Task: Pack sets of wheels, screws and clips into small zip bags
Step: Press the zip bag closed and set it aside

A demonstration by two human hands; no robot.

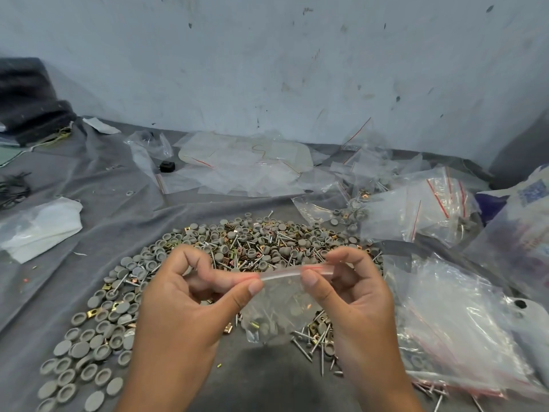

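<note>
— What have you got hold of?

— A small zip bag (279,304), held up in front of me over the pile. My left hand (190,295) pinches the left end of its top strip between thumb and forefinger, with the other fingers curled behind. My right hand (347,289) pinches the right part of the same strip, thumb on the near side, fingers on the far side. The red line of the seal runs between my two hands.

— Is anything in it?

— Yes. Through the clear plastic I see grey wheels, a brass-coloured clip and a thin screw or two sagging at the bottom. How many, I cannot tell; the plastic blurs them. Whether the seal is pressed shut along its whole length I cannot tell either.

— And the loose parts?

— They lie in a broad heap on the grey cloth (124,209) below and beyond my hands: grey wheels (89,349) spreading to my left, brass clips (94,313) scattered among them, and screws (315,343) thickest in the middle and just under my right wrist.

— What is to your right?

— A stack of empty zip bags (463,331) with red seal lines, just beside my right forearm. Further back on the right, filled bags (416,215) lie in a jumble, with wheels and clips showing through.

— And further off?

— Clear plastic sheets (246,165) against the wall (267,69), a small black object (167,167) near them, a crumpled white bag (41,227) to the left, and dark folded fabric (26,99) in the far left corner.
</note>
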